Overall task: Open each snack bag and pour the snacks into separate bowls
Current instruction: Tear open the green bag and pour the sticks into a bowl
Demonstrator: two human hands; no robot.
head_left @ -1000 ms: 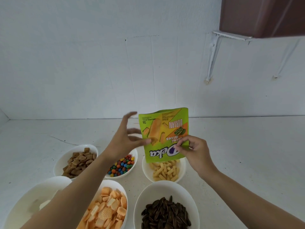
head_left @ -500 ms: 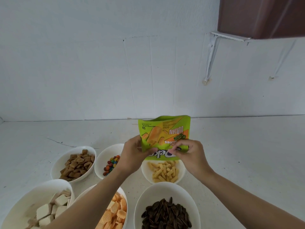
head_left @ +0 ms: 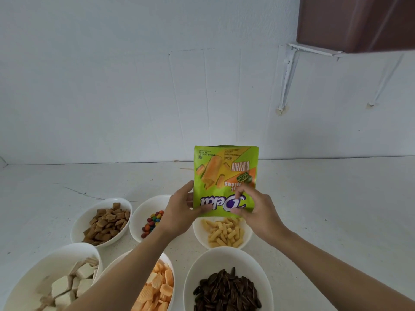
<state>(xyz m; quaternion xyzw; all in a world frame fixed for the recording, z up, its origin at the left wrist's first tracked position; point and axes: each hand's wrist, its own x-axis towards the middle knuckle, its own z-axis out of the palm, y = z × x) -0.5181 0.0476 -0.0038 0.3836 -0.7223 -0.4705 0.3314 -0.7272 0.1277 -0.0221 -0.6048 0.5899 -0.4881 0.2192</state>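
Above the far right bowl (head_left: 198, 232), which holds short yellow sticks (head_left: 223, 232), a green snack bag (head_left: 225, 171) hangs upside down, its print inverted and its lower edge just over the bowl. Left hand (head_left: 179, 212) grips the bag's lower left edge, thumb on the printed face. Right hand (head_left: 258, 212) pinches the lower right part, fingers curled onto the front. Whether the bag's mouth is open cannot be told; the hands cover it.

Five more white bowls stand on the white worktop (head_left: 325, 198). At the far left, a bowl (head_left: 89, 209) is filled with brown pillow-shaped pieces (head_left: 105, 225). Beside it, a bowl (head_left: 146, 205) partly behind the left wrist holds coloured candies (head_left: 152, 223). In the near row, the left bowl (head_left: 45, 265) contains pale wafer cubes (head_left: 67, 288); the middle bowl (head_left: 168, 260), crossed by the left forearm, has ridged orange crackers (head_left: 157, 288); the right bowl (head_left: 224, 259) carries dark striped seeds (head_left: 226, 292).
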